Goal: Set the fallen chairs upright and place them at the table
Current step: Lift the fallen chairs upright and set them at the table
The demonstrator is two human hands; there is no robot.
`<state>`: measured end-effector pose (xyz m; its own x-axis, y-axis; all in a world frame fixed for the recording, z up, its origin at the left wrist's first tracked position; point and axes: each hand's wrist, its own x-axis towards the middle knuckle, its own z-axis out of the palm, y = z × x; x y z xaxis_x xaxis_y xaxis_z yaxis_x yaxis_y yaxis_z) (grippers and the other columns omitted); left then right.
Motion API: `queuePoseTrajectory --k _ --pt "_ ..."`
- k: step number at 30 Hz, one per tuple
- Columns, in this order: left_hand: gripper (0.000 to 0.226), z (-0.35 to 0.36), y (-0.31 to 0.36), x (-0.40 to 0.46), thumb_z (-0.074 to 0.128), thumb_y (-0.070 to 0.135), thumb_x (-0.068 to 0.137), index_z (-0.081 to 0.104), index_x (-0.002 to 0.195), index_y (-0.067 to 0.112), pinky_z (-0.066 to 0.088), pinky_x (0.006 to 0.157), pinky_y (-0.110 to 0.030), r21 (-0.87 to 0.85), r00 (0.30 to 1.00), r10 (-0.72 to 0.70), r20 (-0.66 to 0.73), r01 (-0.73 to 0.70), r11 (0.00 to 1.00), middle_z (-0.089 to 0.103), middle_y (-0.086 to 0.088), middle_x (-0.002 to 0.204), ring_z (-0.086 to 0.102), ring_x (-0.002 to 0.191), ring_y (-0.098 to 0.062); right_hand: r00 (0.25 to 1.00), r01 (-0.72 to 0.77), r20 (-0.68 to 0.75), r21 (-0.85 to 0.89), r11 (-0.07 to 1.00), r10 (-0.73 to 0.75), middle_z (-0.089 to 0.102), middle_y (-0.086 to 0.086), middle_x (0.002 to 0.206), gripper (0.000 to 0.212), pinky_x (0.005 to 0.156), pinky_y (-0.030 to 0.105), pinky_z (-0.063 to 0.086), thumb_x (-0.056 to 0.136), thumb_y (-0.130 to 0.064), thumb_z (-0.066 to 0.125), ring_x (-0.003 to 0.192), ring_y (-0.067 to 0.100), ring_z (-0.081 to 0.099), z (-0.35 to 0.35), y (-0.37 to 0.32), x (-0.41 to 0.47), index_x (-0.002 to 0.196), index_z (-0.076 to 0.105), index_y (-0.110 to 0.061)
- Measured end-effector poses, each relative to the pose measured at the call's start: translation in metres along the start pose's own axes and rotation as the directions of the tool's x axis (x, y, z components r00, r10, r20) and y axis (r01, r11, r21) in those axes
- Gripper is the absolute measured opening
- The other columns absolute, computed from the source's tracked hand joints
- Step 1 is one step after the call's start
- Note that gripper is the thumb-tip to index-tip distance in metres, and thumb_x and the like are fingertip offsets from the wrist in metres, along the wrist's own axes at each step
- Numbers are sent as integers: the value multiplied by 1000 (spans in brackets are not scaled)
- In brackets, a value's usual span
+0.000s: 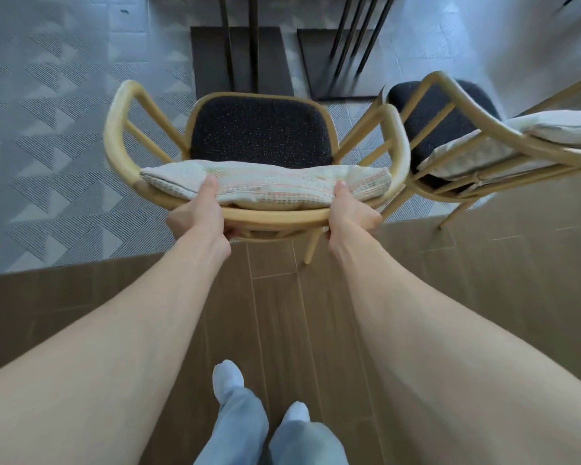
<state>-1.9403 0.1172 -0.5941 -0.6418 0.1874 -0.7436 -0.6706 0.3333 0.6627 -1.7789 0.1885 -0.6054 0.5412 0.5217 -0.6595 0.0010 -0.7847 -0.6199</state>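
Fingers (230, 233) of my left hand (198, 219) are curling under the back rail of the chair (259, 129), thumb lying on top against the back cushion (265, 186), and my right hand (351, 218) is doing the same further along the rail, so both are gripping wood and pinning that pale cushion in place. I'm holding it by the top rail, I'd say, because that gives me the leverage to steer the whole frame without bending. The chair is standing upright now, its dark seat facing away from me, front half over the patterned rug (64, 129) and rear legs by the edge of the wooden floor (282, 313). Straight ahead the dark legs of the counter (242, 45) are showing, so I'm judging this as the pushing-in step: the chair is lined up with the gap but not yet tucked under. A second chair (457, 129) is sitting just to the right, also upright, with its own pale cushion against the backrest, arms nearly touching mine. No containers are in view here; the only things being carried are those cushions on the chairs.
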Motion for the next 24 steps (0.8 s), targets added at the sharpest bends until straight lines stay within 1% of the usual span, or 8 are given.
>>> queuePoseTrajectory --k 3,7,9,11,14,17,20,24 --pt "32 1 -6 3 84 43 77 64 90 21 59 48 -35 2 999 37 -8 -37 999 75 -1 88 75 69 -17 999 9 -40 -32 999 -10 65 3 95 62 81 44 62 72 -64 75 85 27 67 1 3 3 107 59 -17" --pt "34 1 -4 4 84 43 77 60 89 23 59 47 -34 16 999 40 -7 -40 999 75 0 88 74 65 -15 1000 3 -12 -32 999 -3 48 -3 75 58 75 38 59 73 -63 76 73 22 59 -1 -1 1 96 47 -19" --pt "35 -3 -1 1 84 44 78 57 85 23 57 44 -33 39 1000 25 17 -26 999 73 -1 84 72 56 -12 999 -32 36 -30 999 33 60 1 89 61 81 40 60 74 -62 76 85 25 64 -3 -2 0 104 53 -15" --pt "37 -11 6 -7 80 48 80 56 88 21 55 41 -32 78 997 -3 80 -3 997 70 -3 85 72 62 -15 989 -70 127 -66 995 78 67 6 109 73 83 42 62 76 -65 73 97 27 68 -10 -6 -6 121 58 -9" --pt "41 -24 17 -25 71 45 91 57 112 14 57 41 -39 152 978 -75 193 46 987 69 -11 97 71 77 -25 930 -95 335 -184 978 153 70 9 110 73 52 30 58 82 -71 64 83 26 71 -32 -14 -21 125 58 -13" --pt "26 -38 30 -54 59 26 100 51 119 11 61 51 -46 211 971 -91 220 43 976 63 -16 104 67 81 -29 843 -16 493 -380 925 216 70 16 100 66 44 26 52 90 -69 55 65 27 70 -57 -24 -48 124 51 -12" --pt "27 -60 55 -88 56 19 98 56 119 2 62 63 -46 222 978 6 210 -53 974 59 -16 96 63 79 -26 778 164 595 -503 849 202 72 18 93 59 46 28 54 99 -50 55 66 27 72 -76 -41 -92 123 59 3" --pt "21 -109 109 -133 59 23 98 64 107 5 61 65 -40 165 903 284 322 -349 923 63 -12 94 64 82 -23 645 349 763 -249 904 -39 74 15 82 36 55 30 61 101 -30 56 69 26 73 -78 -79 -173 109 67 3"
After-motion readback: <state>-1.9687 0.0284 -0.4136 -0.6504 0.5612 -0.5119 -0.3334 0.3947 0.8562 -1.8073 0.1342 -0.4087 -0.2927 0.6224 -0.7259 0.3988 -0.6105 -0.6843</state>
